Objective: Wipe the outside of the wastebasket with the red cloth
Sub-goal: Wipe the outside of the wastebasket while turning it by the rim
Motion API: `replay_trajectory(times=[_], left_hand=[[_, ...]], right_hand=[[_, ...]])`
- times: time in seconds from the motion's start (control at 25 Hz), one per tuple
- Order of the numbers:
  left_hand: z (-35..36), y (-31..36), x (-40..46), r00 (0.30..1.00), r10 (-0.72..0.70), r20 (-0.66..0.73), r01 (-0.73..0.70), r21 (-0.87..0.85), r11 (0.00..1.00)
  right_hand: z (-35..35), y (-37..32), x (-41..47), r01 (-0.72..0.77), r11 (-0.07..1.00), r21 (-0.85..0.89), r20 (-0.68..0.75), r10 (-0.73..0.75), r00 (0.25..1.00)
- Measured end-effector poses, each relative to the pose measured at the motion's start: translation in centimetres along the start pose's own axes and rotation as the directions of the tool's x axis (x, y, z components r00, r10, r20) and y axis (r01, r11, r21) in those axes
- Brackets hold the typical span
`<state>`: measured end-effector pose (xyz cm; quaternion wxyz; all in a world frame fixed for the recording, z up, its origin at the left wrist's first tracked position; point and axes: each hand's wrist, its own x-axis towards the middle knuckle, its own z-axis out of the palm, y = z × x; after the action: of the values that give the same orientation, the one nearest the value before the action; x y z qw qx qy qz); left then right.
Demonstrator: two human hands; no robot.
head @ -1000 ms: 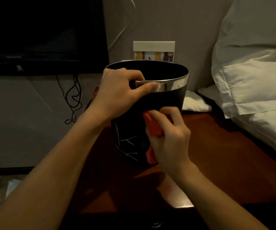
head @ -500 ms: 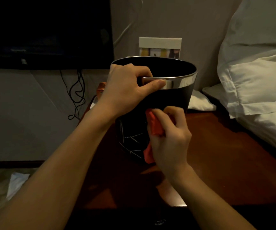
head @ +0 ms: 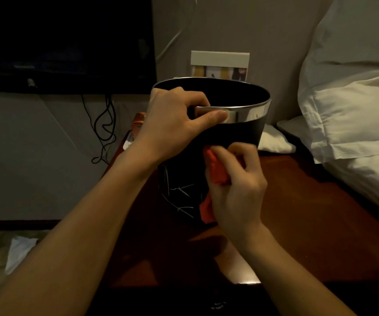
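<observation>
The dark wooden table [head: 309, 224] has bare room to the right, up to the white pillows [head: 352, 115]. The black wastebasket [head: 236, 135], silver-rimmed, stands upright toward its back left. The right hand [head: 236, 190] presses a bunched red cloth [head: 217, 176] against its side, fingers curled round it; the left hand [head: 174, 124] grips the rim, thumb outside.

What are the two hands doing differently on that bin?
The left hand grips the wastebasket at its silver rim, thumb outside; the right hand is lower, on the black side wall. The left touches the bin bare; the right holds the red cloth against it. Both are on the wastebasket's near side.
</observation>
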<state>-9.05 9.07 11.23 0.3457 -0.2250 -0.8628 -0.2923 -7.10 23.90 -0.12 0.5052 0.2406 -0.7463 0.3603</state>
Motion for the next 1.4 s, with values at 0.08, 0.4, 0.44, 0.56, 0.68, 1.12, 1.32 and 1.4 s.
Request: replay_trajectory(times=[0.08,0.4,0.44,0.56,0.68,1.12,1.32,1.4], left_hand=[[0.0,-0.2,0.0,1.000,0.001,-0.001,-0.001,-0.005,1.000],[-2.1,-0.2,-0.6,1.000,0.006,0.012,-0.004,-0.123,0.992],[-2.3,0.4,-0.6,1.000,0.008,0.027,-0.004,-0.125,0.992],[-0.7,2.4,-0.6,0.996,0.073,0.061,-0.074,0.022,0.997],[0.6,2.6,-0.5,0.998,0.048,0.036,-0.049,0.033,0.998],[-0.8,0.5,-0.2,1.000,0.011,0.023,-0.008,-0.154,0.988],[-1.2,-0.1,-0.3,0.999,0.027,0.034,-0.020,-0.186,0.982],[-1.2,0.0,-0.3,0.999,0.028,0.044,-0.019,-0.191,0.981]], right_hand=[[0.7,0.8,-3.0,0.020,0.997,-0.075,0.119,-0.011,0.993],[-2.0,1.7,-2.9,-0.050,0.994,0.093,0.019,0.048,0.999],[-2.6,1.6,-2.0,-0.048,0.995,0.087,-0.012,0.049,0.999],[-3.0,1.3,0.1,-0.046,0.995,0.090,-0.083,0.054,0.995],[-2.6,1.8,-0.6,-0.007,0.997,0.081,-0.054,0.012,0.998],[-2.9,2.5,-0.6,0.040,0.999,-0.011,-0.001,-0.040,0.999],[-1.8,3.5,-6.1,0.104,0.994,-0.017,0.196,-0.099,0.976],[-2.0,3.6,-5.8,0.072,0.997,0.000,0.186,-0.071,0.980]])
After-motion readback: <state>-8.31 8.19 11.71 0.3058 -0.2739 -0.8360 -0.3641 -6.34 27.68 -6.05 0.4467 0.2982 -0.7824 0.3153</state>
